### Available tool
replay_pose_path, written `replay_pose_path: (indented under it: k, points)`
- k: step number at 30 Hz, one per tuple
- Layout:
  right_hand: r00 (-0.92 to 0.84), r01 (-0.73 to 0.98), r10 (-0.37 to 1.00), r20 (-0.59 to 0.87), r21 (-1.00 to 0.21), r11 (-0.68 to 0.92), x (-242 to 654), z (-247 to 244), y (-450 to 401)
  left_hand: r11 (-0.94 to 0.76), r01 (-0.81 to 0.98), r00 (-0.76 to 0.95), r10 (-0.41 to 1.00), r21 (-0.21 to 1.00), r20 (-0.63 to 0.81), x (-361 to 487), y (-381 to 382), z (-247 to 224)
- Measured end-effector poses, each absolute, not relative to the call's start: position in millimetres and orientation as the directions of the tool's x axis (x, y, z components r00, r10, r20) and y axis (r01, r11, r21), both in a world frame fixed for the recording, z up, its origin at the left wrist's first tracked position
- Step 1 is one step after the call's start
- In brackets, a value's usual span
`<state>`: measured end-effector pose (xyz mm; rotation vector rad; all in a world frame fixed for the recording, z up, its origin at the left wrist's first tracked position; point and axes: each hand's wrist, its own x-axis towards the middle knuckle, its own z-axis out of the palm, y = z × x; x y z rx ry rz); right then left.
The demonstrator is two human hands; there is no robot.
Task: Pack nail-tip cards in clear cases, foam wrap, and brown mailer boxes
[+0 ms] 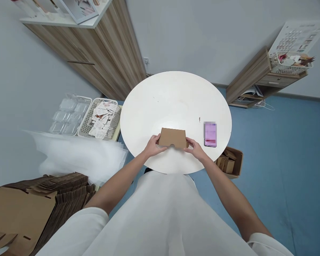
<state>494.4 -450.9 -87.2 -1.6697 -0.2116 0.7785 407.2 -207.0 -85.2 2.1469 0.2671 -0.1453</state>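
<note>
A small brown cardboard box [172, 138], folded into shape with its lid down, is at the near side of the round white table [176, 96]. My left hand [153, 145] grips the box's left end, thumb along the near edge and fingers behind the side. At the opposite end, my right hand [195, 148] holds it the same way, with fingers on the right side. A notch shows in the middle of the box's front edge. Whether the box touches the tabletop I cannot tell.
A phone [210, 134] lies on the table's right. Left stand a basket of printed cards [101, 121], clear plastic cases [68, 115], white sheets [82, 151] and stacked flat cardboard [21, 209]. An open carton of small boxes [238, 163] sits on the floor, right.
</note>
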Motion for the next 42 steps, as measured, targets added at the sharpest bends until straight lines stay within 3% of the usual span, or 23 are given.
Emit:
replay_pose_path:
  k: [4, 16, 22, 27, 42]
  points:
    - [0.649, -0.310, 0.625, -0.433, -0.901, -0.303, 508.3, -62.9, -451.9, -0.550, 0.278, 0.957, 0.092, 0.787, -0.274, 417.9, -201.0, -74.8]
    - [0.557, -0.185, 0.616, -0.558, -0.806, -0.563, 539.4, -43.3, -435.5, -0.652, 0.419, 0.894, 0.172, 0.632, -0.415, 445.6, -193.8, -73.6]
    - [0.593, -0.193, 0.511, -0.622, -0.726, -0.660, 547.3, -40.6, -427.8, -0.704, 0.432, 0.894, 0.254, 0.564, -0.369, 448.7, -196.4, -72.8]
    - [0.593, -0.158, 0.472, -0.652, -0.669, -0.726, 550.5, -35.3, -423.2, -0.762, 0.353, 0.929, 0.217, 0.543, -0.300, 447.3, -197.8, -67.1]
    - [0.722, 0.161, 0.553, -0.414, -0.678, -0.717, 543.4, -48.1, -422.7, -0.713, 0.213, 0.977, 0.167, 0.668, -0.133, 439.0, -187.8, -74.3]
